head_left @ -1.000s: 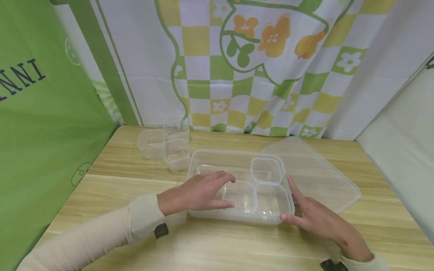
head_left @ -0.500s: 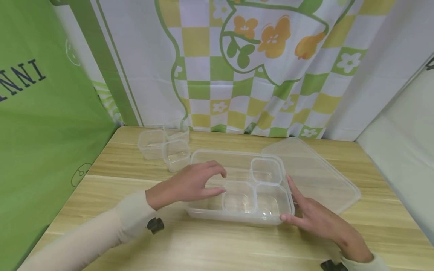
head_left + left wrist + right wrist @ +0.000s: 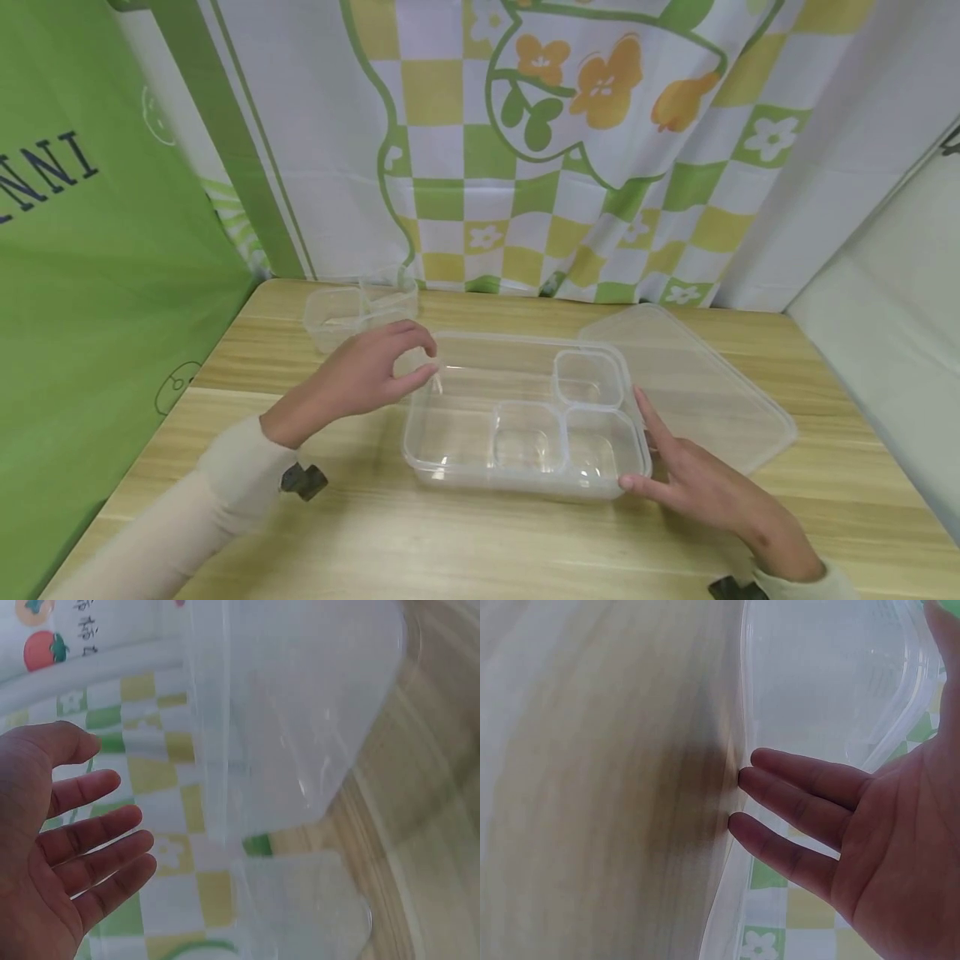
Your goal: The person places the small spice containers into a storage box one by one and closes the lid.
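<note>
A clear rectangular food box (image 3: 457, 475) stands mid-table. Three small clear cups sit inside: one at the back right (image 3: 588, 379), one at the front right (image 3: 606, 442), one at front middle (image 3: 528, 437). My left hand (image 3: 356, 375) is over the box's back left corner, thumb and fingers bent and apart. In the left wrist view nothing lies within that hand (image 3: 82, 840). Its fingers hide most of a third cup behind them; two loose cups (image 3: 330, 317) show further back. My right hand (image 3: 697, 483) touches the box's right end with thumb and index finger extended.
A flat translucent lid (image 3: 712, 392) lies on the wooden table (image 3: 450, 550) at the right, partly behind the box. A checkered curtain (image 3: 487, 192) hangs along the table's back edge, and a green cloth (image 3: 112, 292) hangs at the left.
My left hand has moved left and back, from above the front middle cup to the box's back left corner near the loose cups. My right hand stays at the box's right end.
</note>
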The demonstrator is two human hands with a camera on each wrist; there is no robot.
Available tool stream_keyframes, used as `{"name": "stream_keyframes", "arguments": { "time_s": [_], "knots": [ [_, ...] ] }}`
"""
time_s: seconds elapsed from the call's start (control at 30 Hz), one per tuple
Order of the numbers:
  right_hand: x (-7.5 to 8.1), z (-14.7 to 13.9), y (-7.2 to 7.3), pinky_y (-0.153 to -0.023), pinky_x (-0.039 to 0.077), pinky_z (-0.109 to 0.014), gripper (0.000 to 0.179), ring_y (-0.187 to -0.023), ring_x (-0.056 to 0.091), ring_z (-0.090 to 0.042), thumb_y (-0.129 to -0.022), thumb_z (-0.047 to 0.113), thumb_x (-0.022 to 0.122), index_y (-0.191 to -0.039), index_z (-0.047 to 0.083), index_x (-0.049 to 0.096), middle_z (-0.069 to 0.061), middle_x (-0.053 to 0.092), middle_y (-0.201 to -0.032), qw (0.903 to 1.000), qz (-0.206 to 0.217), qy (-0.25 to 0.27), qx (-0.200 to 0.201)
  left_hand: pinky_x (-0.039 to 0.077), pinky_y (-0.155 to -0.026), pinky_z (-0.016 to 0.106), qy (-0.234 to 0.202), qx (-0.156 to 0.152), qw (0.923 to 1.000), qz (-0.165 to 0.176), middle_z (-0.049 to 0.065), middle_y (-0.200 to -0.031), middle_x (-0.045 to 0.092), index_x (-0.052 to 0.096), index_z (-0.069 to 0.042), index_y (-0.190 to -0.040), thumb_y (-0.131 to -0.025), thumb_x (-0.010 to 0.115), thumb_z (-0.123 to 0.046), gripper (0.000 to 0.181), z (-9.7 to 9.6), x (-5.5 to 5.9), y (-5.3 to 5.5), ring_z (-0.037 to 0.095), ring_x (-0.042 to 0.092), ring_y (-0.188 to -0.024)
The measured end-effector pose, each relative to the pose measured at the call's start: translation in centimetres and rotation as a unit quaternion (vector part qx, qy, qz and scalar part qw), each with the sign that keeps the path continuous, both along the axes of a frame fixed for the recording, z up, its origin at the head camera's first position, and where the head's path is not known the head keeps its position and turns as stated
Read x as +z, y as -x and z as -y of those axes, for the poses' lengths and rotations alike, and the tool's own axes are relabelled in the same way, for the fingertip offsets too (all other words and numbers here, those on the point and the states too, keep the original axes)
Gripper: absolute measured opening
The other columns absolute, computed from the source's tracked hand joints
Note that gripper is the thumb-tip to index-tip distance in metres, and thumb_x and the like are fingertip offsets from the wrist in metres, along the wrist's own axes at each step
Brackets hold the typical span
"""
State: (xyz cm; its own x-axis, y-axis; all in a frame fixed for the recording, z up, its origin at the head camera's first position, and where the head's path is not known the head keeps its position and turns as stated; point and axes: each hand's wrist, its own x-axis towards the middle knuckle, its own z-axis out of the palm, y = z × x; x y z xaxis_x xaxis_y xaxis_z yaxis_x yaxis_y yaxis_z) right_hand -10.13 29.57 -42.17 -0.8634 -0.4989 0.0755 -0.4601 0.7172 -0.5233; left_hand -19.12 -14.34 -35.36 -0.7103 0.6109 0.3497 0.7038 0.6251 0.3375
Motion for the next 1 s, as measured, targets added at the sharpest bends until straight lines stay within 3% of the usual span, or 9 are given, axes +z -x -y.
{"name": "stream_keyframes", "arguments": {
  "time_s": [0.07, 0.3, 0.57, 0.7, 1.0],
  "knots": [
    [0.0, 0.0, 0.0, -0.097, 0.048, -0.062, 0.111, -0.120, 0.063, -0.040, -0.097, 0.033, 0.075, -0.165, 0.016, -0.012, -0.031, 0.060, -0.134, 1.0000, -0.001, 0.000, 0.000, 0.056, -0.081, 0.044, -0.003, 0.012, 0.9999, -0.009, 0.002, -0.112, 0.070, 0.070, -0.012, -0.105, -0.098, 0.070, -0.024, 0.014, 1.0, 0.0, 0.4, 0.025, 0.069, -0.097],
    [-0.1, 0.0, 0.1, -0.096, 0.047, -0.063, 0.112, -0.118, 0.063, -0.041, -0.096, 0.032, 0.076, -0.165, 0.016, -0.011, -0.031, 0.060, -0.134, 1.0000, -0.002, 0.008, 0.001, 0.052, -0.092, 0.051, -0.016, 0.072, 0.9972, -0.018, 0.010, -0.115, 0.071, 0.071, -0.005, -0.109, -0.098, 0.070, -0.019, 0.017, 5.1, 0.2, 2.1, 0.033, 0.067, -0.107],
    [0.6, -0.3, 0.1, -0.102, 0.040, -0.067, 0.109, -0.129, 0.053, -0.048, -0.095, 0.036, 0.076, -0.166, 0.019, -0.004, -0.035, 0.042, -0.150, 0.9999, 0.005, 0.011, -0.007, 0.045, -0.100, 0.059, -0.027, 0.142, 0.9895, 0.000, 0.022, -0.128, 0.066, 0.065, 0.001, -0.123, -0.099, 0.069, -0.016, 0.030, 10.0, -0.6, 4.5, 0.043, 0.059, -0.121],
    [1.0, -0.4, 0.3, -0.104, 0.035, -0.071, 0.096, -0.134, 0.047, -0.051, -0.099, 0.032, 0.071, -0.167, 0.021, 0.004, -0.032, 0.040, -0.154, 0.9995, 0.011, 0.022, -0.019, 0.039, -0.105, 0.062, -0.027, 0.149, 0.9884, 0.009, 0.027, -0.135, 0.058, 0.061, 0.003, -0.130, -0.098, 0.069, -0.016, 0.038, 11.5, -1.5, 5.4, 0.048, 0.050, -0.127],
    [0.9, 0.3, 2.6, -0.102, 0.042, -0.064, 0.061, -0.132, 0.049, -0.048, -0.113, 0.022, 0.044, -0.166, 0.012, 0.015, -0.028, 0.042, -0.154, 0.9938, -0.008, 0.096, -0.056, 0.028, -0.109, 0.071, -0.024, 0.166, 0.9838, 0.065, 0.037, -0.144, 0.041, 0.043, 0.009, -0.147, -0.097, 0.068, -0.015, 0.061, 14.6, -2.7, 6.9, 0.056, 0.036, -0.134]
  ]
}}
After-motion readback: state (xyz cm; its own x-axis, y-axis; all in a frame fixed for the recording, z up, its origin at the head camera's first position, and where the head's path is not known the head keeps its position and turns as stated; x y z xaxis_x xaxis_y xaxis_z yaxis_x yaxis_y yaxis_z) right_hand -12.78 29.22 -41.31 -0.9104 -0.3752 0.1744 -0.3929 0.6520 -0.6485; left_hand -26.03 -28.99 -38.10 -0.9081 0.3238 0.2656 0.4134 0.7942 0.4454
